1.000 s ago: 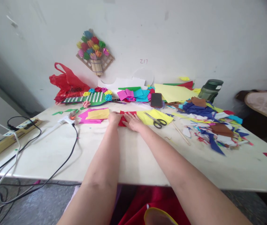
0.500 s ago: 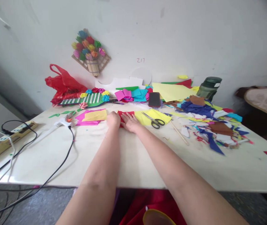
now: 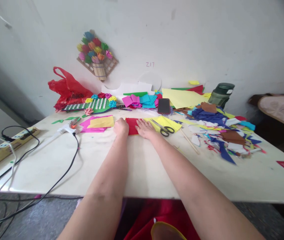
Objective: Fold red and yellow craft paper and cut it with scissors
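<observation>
A piece of red paper point(image 3: 132, 126) lies flat on the table between my hands. My left hand point(image 3: 121, 127) is closed at the paper's left edge, its fingers curled and partly hidden. On the right end of the red paper rests my right hand point(image 3: 145, 129), flat with fingers stretched out. Yellow paper point(image 3: 163, 122) spreads just beyond the right hand, and black-handled scissors point(image 3: 165, 129) lie on it. Left of my left hand, a yellow-orange sheet point(image 3: 102, 122) sits on top of pink paper point(image 3: 88, 125).
A white glue gun point(image 3: 68, 128) with a black cable lies left, near a power strip point(image 3: 12, 146). Behind are a red bag point(image 3: 69, 88), paper flowers and a phone point(image 3: 164, 106). Paper scraps point(image 3: 221, 133), a wooden stick point(image 3: 189, 141) and a green bottle point(image 3: 221, 94) are on the right.
My right hand has slid rightward across the red paper, uncovering more of it. My left hand has stayed at the left edge.
</observation>
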A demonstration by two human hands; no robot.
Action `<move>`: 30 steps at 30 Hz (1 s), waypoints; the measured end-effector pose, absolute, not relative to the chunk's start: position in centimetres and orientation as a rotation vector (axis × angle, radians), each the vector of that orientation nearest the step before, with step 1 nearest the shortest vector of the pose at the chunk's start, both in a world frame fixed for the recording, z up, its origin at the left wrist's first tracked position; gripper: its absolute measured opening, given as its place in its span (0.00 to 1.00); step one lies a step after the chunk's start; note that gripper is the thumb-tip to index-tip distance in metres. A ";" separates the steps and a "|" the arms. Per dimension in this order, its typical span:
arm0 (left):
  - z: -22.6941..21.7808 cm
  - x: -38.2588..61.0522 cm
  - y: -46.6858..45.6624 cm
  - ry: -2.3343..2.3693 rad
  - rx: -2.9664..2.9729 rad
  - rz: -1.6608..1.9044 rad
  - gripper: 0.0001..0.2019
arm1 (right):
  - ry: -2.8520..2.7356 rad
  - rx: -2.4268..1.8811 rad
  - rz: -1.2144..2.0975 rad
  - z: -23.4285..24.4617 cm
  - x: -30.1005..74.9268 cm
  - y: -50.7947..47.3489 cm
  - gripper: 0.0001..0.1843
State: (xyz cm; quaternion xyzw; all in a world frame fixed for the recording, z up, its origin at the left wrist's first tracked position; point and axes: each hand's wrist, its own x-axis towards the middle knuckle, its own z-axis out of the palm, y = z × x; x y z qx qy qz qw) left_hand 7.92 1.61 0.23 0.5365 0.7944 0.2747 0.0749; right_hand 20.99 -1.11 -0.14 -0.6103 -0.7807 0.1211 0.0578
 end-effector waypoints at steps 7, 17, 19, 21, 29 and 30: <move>0.1 7.7 1.5 2.358 1.590 0.854 0.12 | -2.392 -1.874 0.271 -0.9 22.3 -1.0 0.33; 0.7 7.1 1.3 2.255 1.517 0.927 0.12 | -2.412 -1.876 0.234 -0.7 22.0 -1.7 0.32; 0.9 6.9 1.3 2.219 1.534 0.905 0.12 | -2.410 -1.873 0.242 -0.7 21.9 -1.7 0.32; 1.0 6.9 1.4 2.206 1.553 0.871 0.12 | -2.406 -1.874 0.250 -0.7 21.9 -1.8 0.32; 1.8 7.6 1.2 2.242 1.566 0.756 0.30 | -2.402 -1.863 0.254 -0.5 21.8 -2.0 0.32; 2.0 7.7 1.1 2.242 1.570 0.724 0.31 | -2.407 -1.867 0.254 -0.5 21.8 -2.0 0.32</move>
